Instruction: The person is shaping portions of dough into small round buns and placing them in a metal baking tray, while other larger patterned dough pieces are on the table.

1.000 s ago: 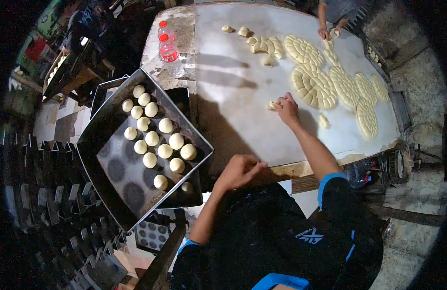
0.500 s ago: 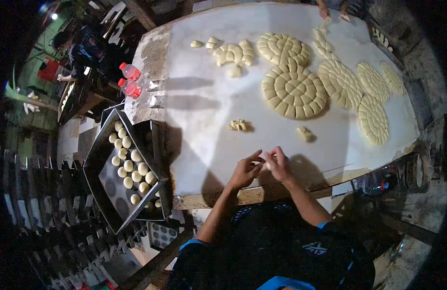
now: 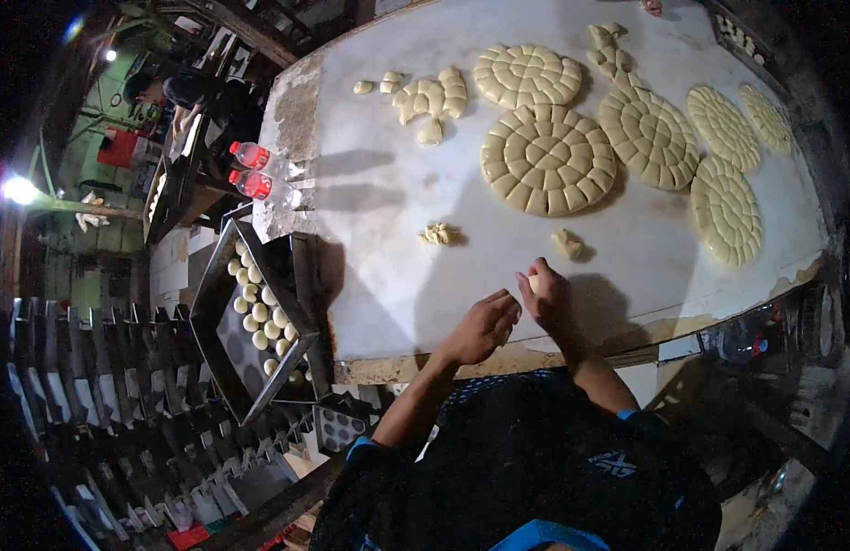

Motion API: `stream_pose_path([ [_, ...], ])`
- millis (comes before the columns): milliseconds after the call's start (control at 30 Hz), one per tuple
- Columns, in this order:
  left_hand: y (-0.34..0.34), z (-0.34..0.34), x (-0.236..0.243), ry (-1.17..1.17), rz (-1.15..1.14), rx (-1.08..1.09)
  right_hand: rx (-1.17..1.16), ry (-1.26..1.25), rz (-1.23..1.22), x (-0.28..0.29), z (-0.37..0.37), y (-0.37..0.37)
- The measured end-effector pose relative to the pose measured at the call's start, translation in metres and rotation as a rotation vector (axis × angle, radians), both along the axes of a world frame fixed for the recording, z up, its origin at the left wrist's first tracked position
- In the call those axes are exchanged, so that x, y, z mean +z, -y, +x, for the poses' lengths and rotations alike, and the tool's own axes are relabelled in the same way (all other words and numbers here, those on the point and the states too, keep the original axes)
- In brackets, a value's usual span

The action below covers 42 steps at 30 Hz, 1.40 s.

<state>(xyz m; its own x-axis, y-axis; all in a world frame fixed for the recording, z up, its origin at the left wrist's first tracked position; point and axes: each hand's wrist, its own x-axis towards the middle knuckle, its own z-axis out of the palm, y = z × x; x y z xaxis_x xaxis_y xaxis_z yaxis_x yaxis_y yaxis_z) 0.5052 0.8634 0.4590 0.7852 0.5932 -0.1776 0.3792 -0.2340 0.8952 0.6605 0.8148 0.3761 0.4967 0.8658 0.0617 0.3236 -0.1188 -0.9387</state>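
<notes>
My right hand [image 3: 550, 298] is closed just above the near part of the table, with a small pale piece of dough [image 3: 535, 284] showing between thumb and fingers. Close beside it, my left hand [image 3: 483, 329] has its fingers curled inward; whatever they may hold is hidden. Beyond the hands lie a small lump of dough [image 3: 568, 244] and a crumbly heap of dough scraps [image 3: 438, 234]. Farther off, a large dough round [image 3: 549, 162] is cut into wedge-like pieces, with several similar rounds around it. A broken cluster of cut dough [image 3: 431, 96] lies to their left.
Left of the marble-like table [image 3: 370, 275], a tilted metal tray [image 3: 219, 347] holds several dough balls [image 3: 261, 313]. Two red-labelled bottles [image 3: 251, 170] stand on the table's left edge. Another person [image 3: 191, 96] works at the far left. Dark racks [image 3: 103, 367] fill the lower left.
My fingertips were almost touching; now the hands are slightly apart. My right hand has turned and closed around the dough piece, and my left fingers have curled. The whole view has shifted slightly.
</notes>
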Motion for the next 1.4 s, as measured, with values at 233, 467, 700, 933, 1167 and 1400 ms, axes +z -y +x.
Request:
stream_pose_path([
  [233,-0.085,-0.042,-0.042,-0.822,0.67,0.381,0.361,0.346,-0.069,0.019,-0.002,-0.013],
  [467,0.004,-0.131,-0.077,-0.528,0.73,0.076,0.558,0.687,0.175,-0.019,0.04,0.035],
  [700,-0.091,-0.165,-0.119,-0.27,0.891,0.721,0.468,0.73,0.151,-0.01,0.025,-0.05],
  [933,-0.019,-0.134,-0.117,-0.2,0.708,0.477,0.873,0.846,0.246,-0.01,-0.007,0.006],
  [1167,-0.112,-0.187,-0.107,-0.211,0.826,0.712,0.481,0.807,0.139,0.007,-0.001,-0.081],
  [1400,-0.018,-0.166,-0.159,-0.249,0.694,0.344,0.429,0.733,-0.058,-0.006,-0.074,-0.029],
])
